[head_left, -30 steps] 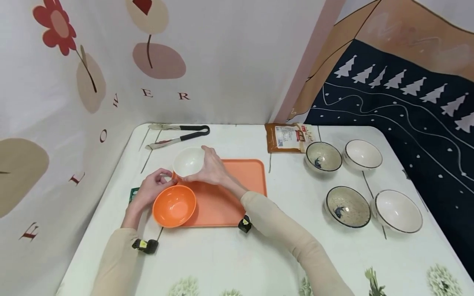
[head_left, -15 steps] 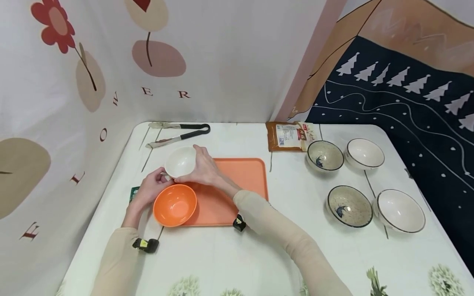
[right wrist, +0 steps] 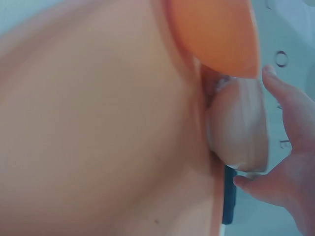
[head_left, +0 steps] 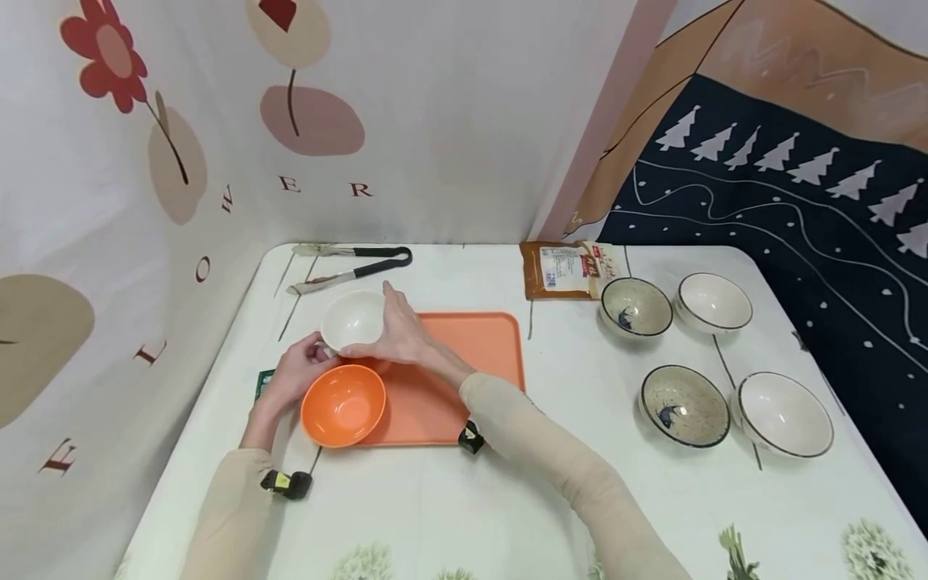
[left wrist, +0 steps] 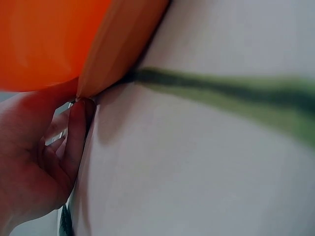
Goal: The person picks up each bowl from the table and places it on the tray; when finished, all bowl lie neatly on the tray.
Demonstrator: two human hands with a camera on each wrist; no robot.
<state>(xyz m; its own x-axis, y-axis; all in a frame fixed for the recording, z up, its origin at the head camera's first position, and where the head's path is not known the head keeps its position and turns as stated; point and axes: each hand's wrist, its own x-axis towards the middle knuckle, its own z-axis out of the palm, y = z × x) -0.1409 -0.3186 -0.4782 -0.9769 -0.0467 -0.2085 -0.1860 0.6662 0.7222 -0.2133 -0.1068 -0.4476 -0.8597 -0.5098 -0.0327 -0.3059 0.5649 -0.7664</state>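
Observation:
A small white bowl (head_left: 353, 318) is at the back left corner of the orange tray (head_left: 464, 362). My right hand (head_left: 402, 330) holds it by the side, thumb at the near rim and fingers at the far rim. In the right wrist view, thumb and finger span the white bowl's (right wrist: 241, 123) rim. My left hand (head_left: 293, 370) has curled fingers at the tray's left edge; the left wrist view shows thumb and finger pinching that edge (left wrist: 123, 44). An orange bowl (head_left: 343, 407) sits at the tray's front left corner, just in front of the white one.
Tongs with black handles (head_left: 380, 264) lie at the back left. A brown food packet (head_left: 561, 270) lies at the back. Two speckled bowls (head_left: 685, 407) and two white dark-rimmed bowls (head_left: 783, 415) stand at the right. Part of a green item (head_left: 263, 382) shows beside my left wrist.
Over the first half second, my right hand moved the white bowl slightly left to the tray's corner; since then it has stayed nearly still. My left hand has hardly moved.

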